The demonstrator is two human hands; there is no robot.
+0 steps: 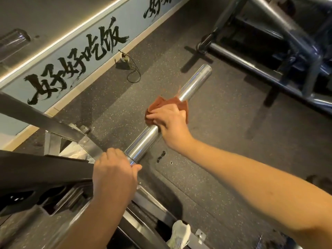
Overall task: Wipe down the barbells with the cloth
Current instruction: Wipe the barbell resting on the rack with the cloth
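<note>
Right hand clenched round rust-red cloth on barbell sleeve; bare sleeve end runs onward beyond it. Left hand grips collar end.

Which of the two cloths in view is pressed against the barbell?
The rust-red cloth, under the right hand on the chrome barbell sleeve. The white cloth lies untouched at the bottom edge.
</note>
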